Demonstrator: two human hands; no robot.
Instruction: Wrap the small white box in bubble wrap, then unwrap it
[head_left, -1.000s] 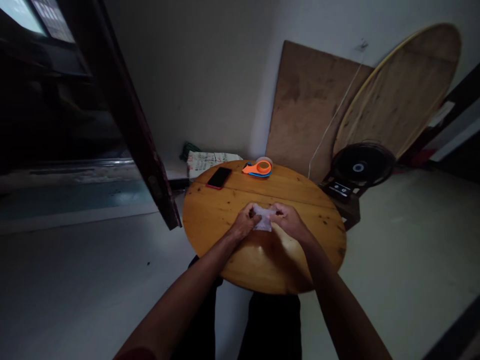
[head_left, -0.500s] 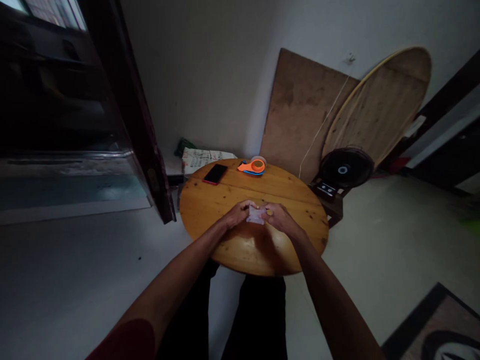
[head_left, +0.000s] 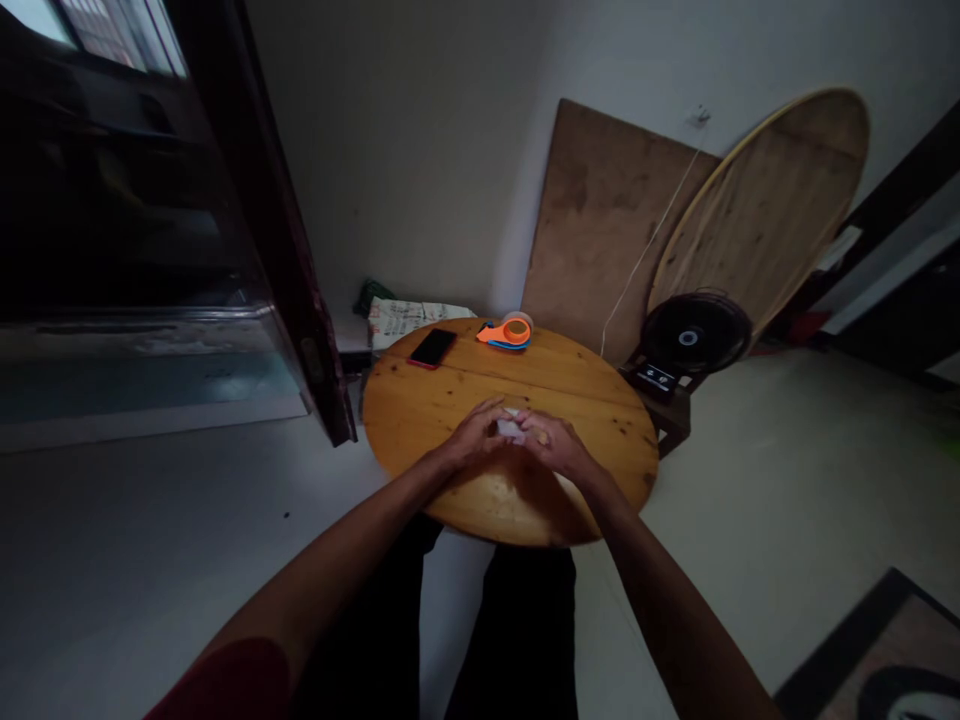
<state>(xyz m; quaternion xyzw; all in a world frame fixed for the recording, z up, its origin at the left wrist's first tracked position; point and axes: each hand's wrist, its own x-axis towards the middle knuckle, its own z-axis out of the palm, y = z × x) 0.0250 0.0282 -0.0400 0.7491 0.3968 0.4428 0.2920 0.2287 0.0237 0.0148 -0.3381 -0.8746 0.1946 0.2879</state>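
Observation:
Between my two hands, over the middle of the round wooden table, is a small pale, translucent packet that looks like bubble wrap. My left hand grips its left side, fingers curled over the far edge. The right side is pinched by my right hand, the fingers bent around it. Most of the packet is hidden by the fingers, and whatever it may contain does not show. Beyond the hands lie an orange and blue tape dispenser with a clear roll and a black phone with a red edge.
A dark door frame stands close on the left. Behind the table, a brown board and a round wooden top lean on the wall. At the right is a black fan on a low stand. A patterned mat lies lower right.
The packet, spread flatter between my hands a second ago, now looks smaller and more folded, with the fingers closer together over it. The view has shifted slightly.

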